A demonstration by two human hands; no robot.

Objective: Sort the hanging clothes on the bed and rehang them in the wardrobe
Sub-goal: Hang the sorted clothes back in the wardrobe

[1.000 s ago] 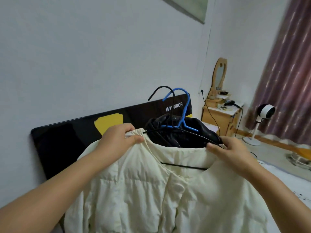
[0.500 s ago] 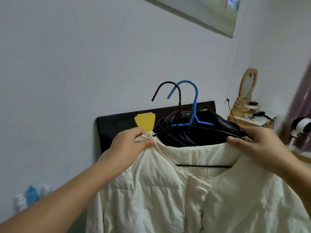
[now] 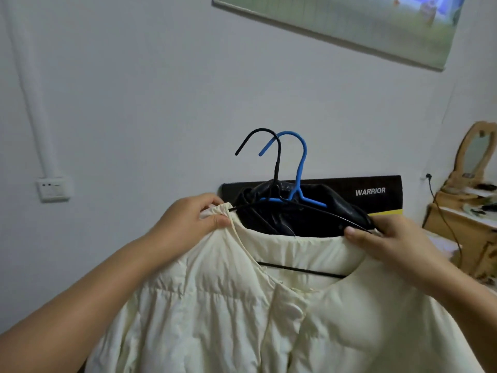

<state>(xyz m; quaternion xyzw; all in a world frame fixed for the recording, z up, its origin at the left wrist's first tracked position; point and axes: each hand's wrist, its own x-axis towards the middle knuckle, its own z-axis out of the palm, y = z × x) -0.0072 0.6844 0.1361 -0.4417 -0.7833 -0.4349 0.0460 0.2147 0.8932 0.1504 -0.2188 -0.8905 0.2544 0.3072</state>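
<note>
A cream quilted jacket [image 3: 242, 313] hangs on a black hanger [image 3: 277, 162] that I hold up in front of me. My left hand [image 3: 188, 222] pinches the jacket's left shoulder at the hanger end. On the other side, my right hand [image 3: 387, 238] grips the right shoulder and the hanger's wire arm. Behind the cream jacket hangs a black leather garment [image 3: 317, 214] on a blue hanger [image 3: 301, 168]. Both hooks stick up free in the air. The wardrobe is out of view.
A black headboard [image 3: 376, 189] marked WARRIOR stands against the white wall. A wooden dressing table [image 3: 462, 224] with a mirror and a trailing cable is at the right. A wall switch [image 3: 53, 188] sits at the left, and a wall hanging [image 3: 349, 25] is above.
The view has swung left and upward: the curtain and fan have left the frame, and the switch has come in. Both hands keep the same hold, with the clothes lifted higher.
</note>
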